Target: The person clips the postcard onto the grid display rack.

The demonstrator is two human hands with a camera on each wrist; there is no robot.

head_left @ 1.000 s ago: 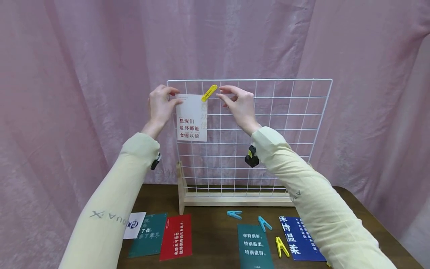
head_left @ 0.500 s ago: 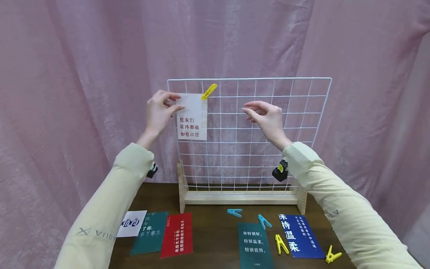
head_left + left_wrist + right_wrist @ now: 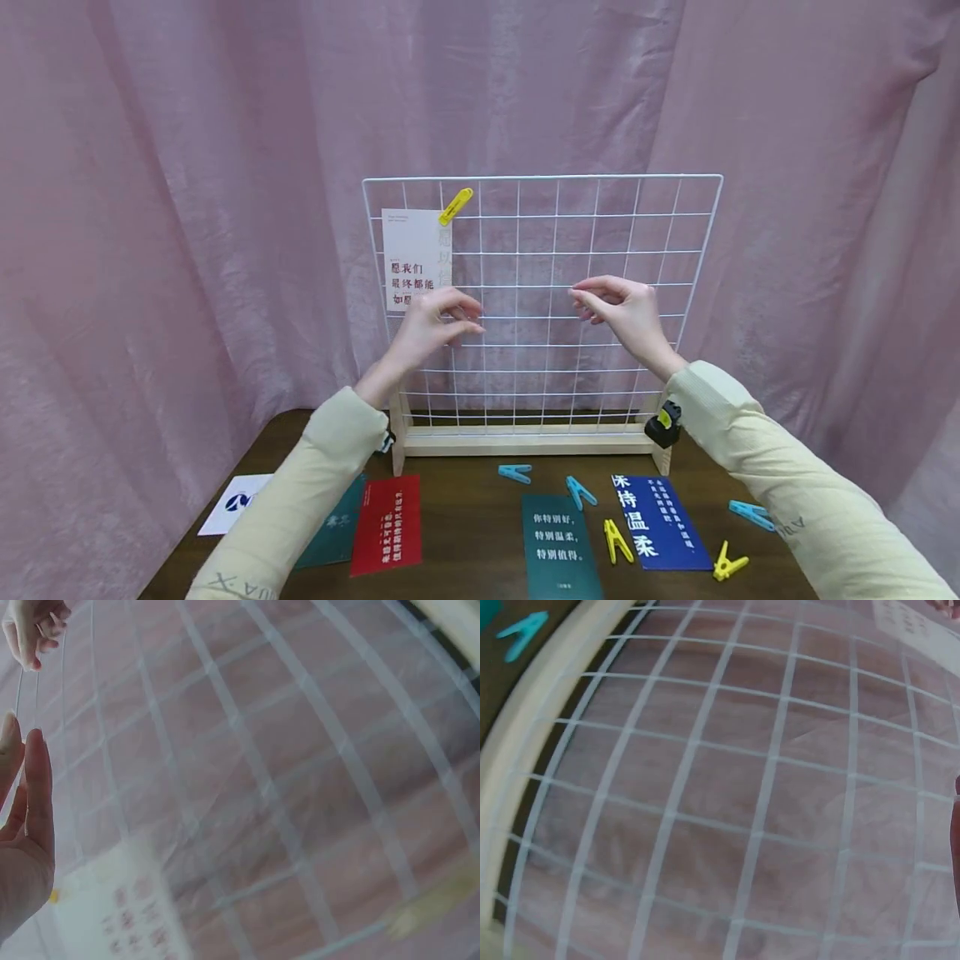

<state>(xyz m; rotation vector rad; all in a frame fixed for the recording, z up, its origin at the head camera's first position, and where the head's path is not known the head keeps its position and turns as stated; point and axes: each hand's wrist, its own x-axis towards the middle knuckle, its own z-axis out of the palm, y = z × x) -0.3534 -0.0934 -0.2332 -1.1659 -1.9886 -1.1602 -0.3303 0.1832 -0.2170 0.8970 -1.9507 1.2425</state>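
A white card with dark red writing hangs at the upper left of the white wire grid. At its top right corner a yellow clothespin clips it to the grid. My left hand is in front of the grid, overlapping the card's lower right corner in the head view; nothing is between its relaxed fingers. Farther right, my right hand hovers before the grid with loosely bent fingers and holds nothing. In the left wrist view the card shows blurred below the left hand.
On the brown table lie a red card, a green card, a blue card and, partly behind the left sleeve, another green card and a white one. Blue clothespins and yellow clothespins lie among them.
My left hand has let go of the white card's left edge and moved down and right. My right hand has drawn away from the yellow clothespin, right and down. The card stays hanging.
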